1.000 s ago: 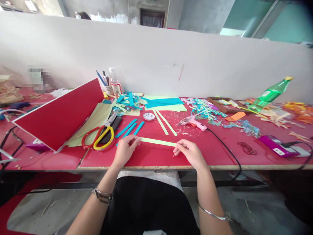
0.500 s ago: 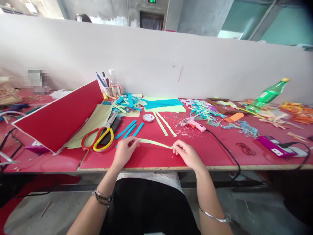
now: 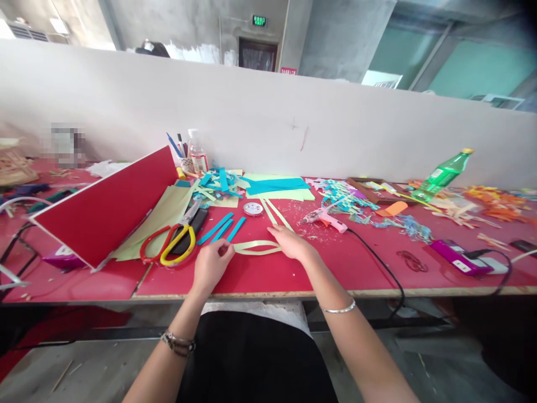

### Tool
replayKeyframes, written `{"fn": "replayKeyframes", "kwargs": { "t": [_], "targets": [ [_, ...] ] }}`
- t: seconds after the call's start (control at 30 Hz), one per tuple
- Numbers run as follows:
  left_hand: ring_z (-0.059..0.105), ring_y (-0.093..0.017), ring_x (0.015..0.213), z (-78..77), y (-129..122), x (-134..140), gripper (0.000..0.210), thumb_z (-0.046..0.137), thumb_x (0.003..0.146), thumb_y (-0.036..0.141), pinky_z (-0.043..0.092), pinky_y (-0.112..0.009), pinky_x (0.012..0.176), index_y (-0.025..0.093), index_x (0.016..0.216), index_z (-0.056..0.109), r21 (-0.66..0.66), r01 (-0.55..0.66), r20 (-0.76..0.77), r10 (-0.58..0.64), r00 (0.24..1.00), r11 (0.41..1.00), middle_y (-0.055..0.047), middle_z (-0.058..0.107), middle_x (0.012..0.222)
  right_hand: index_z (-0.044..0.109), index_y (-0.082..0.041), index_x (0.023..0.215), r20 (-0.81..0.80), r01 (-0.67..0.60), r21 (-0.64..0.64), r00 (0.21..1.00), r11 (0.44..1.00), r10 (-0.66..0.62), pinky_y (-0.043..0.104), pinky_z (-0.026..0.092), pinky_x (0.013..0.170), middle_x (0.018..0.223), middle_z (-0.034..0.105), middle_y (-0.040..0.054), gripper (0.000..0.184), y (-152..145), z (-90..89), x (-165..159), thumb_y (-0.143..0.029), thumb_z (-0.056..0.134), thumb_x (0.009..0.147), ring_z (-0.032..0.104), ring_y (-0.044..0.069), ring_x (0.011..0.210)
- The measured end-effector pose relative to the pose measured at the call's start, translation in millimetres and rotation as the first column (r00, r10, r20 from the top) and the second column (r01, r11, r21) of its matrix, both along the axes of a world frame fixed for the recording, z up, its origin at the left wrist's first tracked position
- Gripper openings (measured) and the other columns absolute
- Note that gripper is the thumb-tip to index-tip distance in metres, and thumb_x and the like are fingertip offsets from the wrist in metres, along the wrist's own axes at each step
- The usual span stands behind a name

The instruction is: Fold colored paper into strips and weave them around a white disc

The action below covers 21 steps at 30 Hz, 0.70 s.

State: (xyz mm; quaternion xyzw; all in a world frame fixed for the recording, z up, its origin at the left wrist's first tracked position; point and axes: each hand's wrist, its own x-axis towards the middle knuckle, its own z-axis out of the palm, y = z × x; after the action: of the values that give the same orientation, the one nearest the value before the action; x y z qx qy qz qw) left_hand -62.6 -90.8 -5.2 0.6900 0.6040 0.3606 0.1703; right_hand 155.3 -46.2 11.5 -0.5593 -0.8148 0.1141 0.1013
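Between my hands two strands of pale green paper strip [image 3: 255, 252] bow apart into a narrow loop over the table. My left hand [image 3: 213, 262] pinches their left end, thumb and index finger together. At the right end, the strands run under my right hand [image 3: 293, 244], which is closed around them; its palm side is hidden. The index finger points toward two pale green strips [image 3: 282, 214] lying flat just beyond it. Several blue paper strips [image 3: 222, 228] lie past my left hand. A round white disc [image 3: 253, 209] sits behind the loop.
Scissors [image 3: 178, 238] with red and yellow handles lie left, beside a red board [image 3: 109, 207]. A pink glue gun [image 3: 325, 218] lies right, its cord crossing the table edge. Paper scraps [image 3: 218, 182], a tilted green bottle [image 3: 444, 176] and a purple power strip [image 3: 459, 258] stand farther out.
My right hand has moved left and slightly forward, toward the flat green strips. What looked like one nearly straight strip now shows two strands bowed apart. My left hand still pinches its end.
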Motion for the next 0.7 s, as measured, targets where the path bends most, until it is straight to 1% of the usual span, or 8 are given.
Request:
{"fn": "replayKeyframes", "kwargs": {
  "t": [0.13,0.3,0.4,0.47,0.5,0.57,0.6,0.7],
  "targets": [
    [0.047,-0.011,0.049,2.6,-3,0,0.022,0.043,0.072,0.034,0.029,-0.019,0.047,0.019,0.059,0.051,-0.002,-0.083,-0.042,0.082,0.996,0.997,0.003,0.050,0.051,0.052,-0.013,0.112,-0.015,-0.021,0.063,1.000,0.998,0.022,0.037,0.039,0.088,0.119,0.049,0.0155,0.051,6,-9.8,-4,0.008,0.033,0.069,0.045,0.024,0.111],
    [0.049,-0.013,0.051,3.6,-3,-1,0.022,0.039,0.076,0.035,0.030,-0.020,0.048,0.020,0.062,0.048,0.002,-0.140,-0.016,0.140,0.990,0.990,0.002,0.052,0.054,0.057,-0.015,0.100,-0.087,0.000,0.167,0.996,0.986,0.015,0.029,0.041,0.080,0.101,0.056,0.0104,0.039,-3,-10.3,-2,0.004,0.035,0.073,0.053,0.017,0.094],
    [0.050,-0.014,0.054,2.6,0,-1,0.020,0.038,0.077,0.035,0.034,-0.022,0.051,0.020,0.072,0.051,0.016,-0.162,-0.012,0.162,0.987,0.987,0.002,0.054,0.060,0.057,-0.015,0.092,-0.132,0.040,0.225,0.991,0.974,-0.010,0.027,0.041,0.074,0.093,0.057,0.0085,0.028,-6,-3.6,-1,-0.003,0.038,0.076,0.055,0.016,0.085],
    [0.053,-0.016,0.066,1.5,1,0,0.021,0.043,0.075,0.034,0.038,-0.026,0.061,0.019,0.087,0.051,0.087,-0.218,-0.013,0.219,0.976,0.972,-0.001,0.058,0.075,0.057,-0.016,0.090,-0.201,0.068,0.299,0.979,0.952,-0.007,0.027,0.041,0.072,0.092,0.057,0.0077,0.025,-5,7.7,-1,-0.007,0.037,0.078,0.055,0.016,0.083],
    [0.054,-0.019,0.076,1.0,2,1,0.027,0.045,0.074,0.033,0.039,-0.029,0.068,0.018,0.096,0.049,0.139,-0.254,-0.014,0.258,0.966,0.957,-0.004,0.058,0.085,0.057,-0.017,0.089,-0.259,0.080,0.347,0.966,0.934,0.014,0.026,0.041,0.072,0.091,0.057,0.0069,0.023,-5,15.4,-1,-0.009,0.037,0.079,0.054,0.016,0.082],
    [0.048,-0.025,0.095,0.7,1,3,0.040,0.048,0.073,0.031,0.036,-0.038,0.080,0.016,0.111,0.043,0.246,-0.294,-0.015,0.307,0.952,0.924,-0.009,0.053,0.102,0.056,-0.018,0.086,-0.408,0.107,0.434,0.908,0.895,0.089,0.026,0.040,0.071,0.089,0.058,0.0049,0.020,-7,33.1,0,-0.011,0.040,0.078,0.054,0.015,0.080],
    [0.044,-0.026,0.101,1.3,1,4,0.045,0.048,0.074,0.031,0.034,-0.040,0.084,0.016,0.115,0.040,0.301,-0.275,-0.017,0.294,0.956,0.913,-0.011,0.050,0.107,0.056,-0.019,0.086,-0.488,0.125,0.456,0.863,0.881,0.130,0.025,0.040,0.071,0.088,0.058,0.0040,0.018,-9,42.0,0,-0.012,0.041,0.077,0.054,0.014,0.079],
    [0.037,-0.026,0.111,7.9,-2,8,0.052,0.047,0.077,0.030,0.028,-0.042,0.092,0.016,0.124,0.031,0.446,-0.082,-0.036,0.110,0.993,0.891,-0.014,0.043,0.118,0.053,-0.021,0.091,-0.708,0.168,0.412,0.678,0.895,0.199,0.024,0.041,0.069,0.087,0.056,0.0015,0.017,-19,63.2,0,-0.016,0.043,0.077,0.053,0.012,0.074]
  ]
}}
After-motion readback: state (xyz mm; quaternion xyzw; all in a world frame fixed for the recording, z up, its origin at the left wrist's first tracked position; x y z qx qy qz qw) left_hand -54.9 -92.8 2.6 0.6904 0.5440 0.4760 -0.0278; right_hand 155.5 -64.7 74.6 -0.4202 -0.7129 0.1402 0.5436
